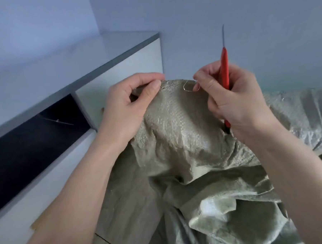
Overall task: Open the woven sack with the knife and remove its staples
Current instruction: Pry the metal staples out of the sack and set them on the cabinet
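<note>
Sack [179,132]: one, edge pinched by left hand [126,108].
Knife [225,70]: one, gripped upright in right hand [235,103].
Staple [189,86]: one, pinched by right fingertips [201,80].

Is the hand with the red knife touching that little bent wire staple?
Touching. The head view shows the right hand pinching the thin bent metal staple between fingertips while also holding the red-handled knife.

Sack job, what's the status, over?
Left hand pinches sack edge. Right hand holds knife, fingertips pulling staple. Nothing blocking.
</note>
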